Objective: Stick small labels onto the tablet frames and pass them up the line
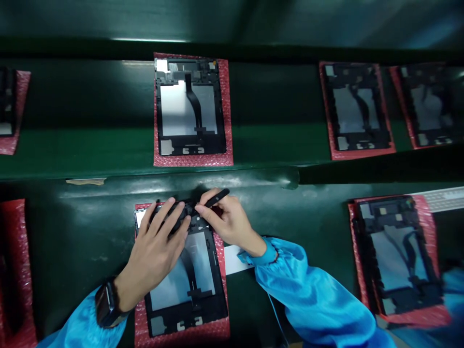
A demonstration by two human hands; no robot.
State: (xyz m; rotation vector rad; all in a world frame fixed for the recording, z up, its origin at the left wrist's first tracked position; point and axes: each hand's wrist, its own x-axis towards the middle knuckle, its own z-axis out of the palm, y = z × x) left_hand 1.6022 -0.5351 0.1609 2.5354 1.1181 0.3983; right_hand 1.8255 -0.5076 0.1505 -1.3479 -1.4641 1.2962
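Note:
A tablet screen assembly (pixel 163 290), black-framed with a silvery panel and a dark flex cable, lies on red bubble wrap (pixel 226 309). My left hand (pixel 155 246) rests across its upper part with fingers spread, the fingertips touching a black piece along the top edge. Pinched in the fingers of my right hand (pixel 230 217) are what look like black tweezers (pixel 219 196), slanting down toward the frame's top edge just right of my left fingertips. Their tip is too dark to make out, and my left hand hides much of the upper left of the assembly.
On the green shelf (pixel 268 145) behind, similar assemblies lie on red wrap, one straight ahead (pixel 188 113) and two at right. Another assembly (pixel 395 256) lies on the bench to the right. Red wrap (pixel 18 251) shows at far left. A white strip (pixel 235 261) lies under my right wrist.

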